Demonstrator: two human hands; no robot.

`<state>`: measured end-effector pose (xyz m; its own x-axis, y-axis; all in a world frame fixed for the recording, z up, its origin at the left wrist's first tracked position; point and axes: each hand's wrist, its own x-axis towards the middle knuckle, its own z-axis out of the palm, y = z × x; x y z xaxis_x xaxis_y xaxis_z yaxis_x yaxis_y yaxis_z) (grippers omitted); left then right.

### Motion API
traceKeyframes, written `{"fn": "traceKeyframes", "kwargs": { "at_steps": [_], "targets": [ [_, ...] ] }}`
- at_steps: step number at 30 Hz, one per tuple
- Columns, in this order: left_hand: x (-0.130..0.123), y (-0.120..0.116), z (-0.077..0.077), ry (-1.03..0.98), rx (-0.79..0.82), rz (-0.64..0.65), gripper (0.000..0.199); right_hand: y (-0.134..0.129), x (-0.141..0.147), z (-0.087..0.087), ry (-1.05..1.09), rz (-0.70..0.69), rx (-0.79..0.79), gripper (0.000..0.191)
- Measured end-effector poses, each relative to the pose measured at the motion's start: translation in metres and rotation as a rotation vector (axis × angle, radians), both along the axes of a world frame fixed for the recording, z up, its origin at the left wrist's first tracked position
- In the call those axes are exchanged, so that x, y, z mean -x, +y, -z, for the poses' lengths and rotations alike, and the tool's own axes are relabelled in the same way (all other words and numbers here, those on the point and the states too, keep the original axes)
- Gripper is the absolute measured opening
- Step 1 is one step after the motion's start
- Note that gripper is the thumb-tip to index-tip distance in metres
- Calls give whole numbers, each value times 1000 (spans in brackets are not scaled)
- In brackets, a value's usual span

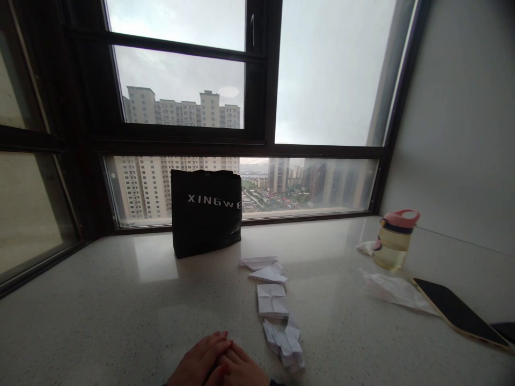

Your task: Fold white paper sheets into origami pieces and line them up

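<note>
My left hand (196, 360) and my right hand (242, 368) rest against each other at the bottom of the head view, their fingers together and overlapping. Neither shows anything held, though the palms are hidden. Just right of them lies an irregular folded white paper piece (286, 343) with several points. Behind it sits a square folded paper (272, 301) with a cross of creases. Further back are a triangular folded paper (269, 275) and a flat, long folded paper (259, 262). The hands touch none of these papers.
A black bag (207, 220) stands upright near the window. At the right are a bottle (392, 244) with a pink lid, a thin crumpled white sheet (396, 291) and a dark phone (458, 311). The speckled white counter (100, 311) meets the window frame and right wall.
</note>
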<state>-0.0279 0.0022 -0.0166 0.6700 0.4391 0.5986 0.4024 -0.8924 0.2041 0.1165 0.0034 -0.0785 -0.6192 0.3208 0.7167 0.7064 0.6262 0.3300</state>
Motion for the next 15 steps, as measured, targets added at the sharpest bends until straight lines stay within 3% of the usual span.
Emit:
{"fn": "traceKeyframes", "kwargs": {
  "at_steps": [5,15],
  "targets": [
    [0,0,0,5,-16,-22,32,2,-1,3,-75,7,87,33],
    [-1,1,1,33,-12,-26,33,3,0,5,-21,-23,99,38]
  ]
}}
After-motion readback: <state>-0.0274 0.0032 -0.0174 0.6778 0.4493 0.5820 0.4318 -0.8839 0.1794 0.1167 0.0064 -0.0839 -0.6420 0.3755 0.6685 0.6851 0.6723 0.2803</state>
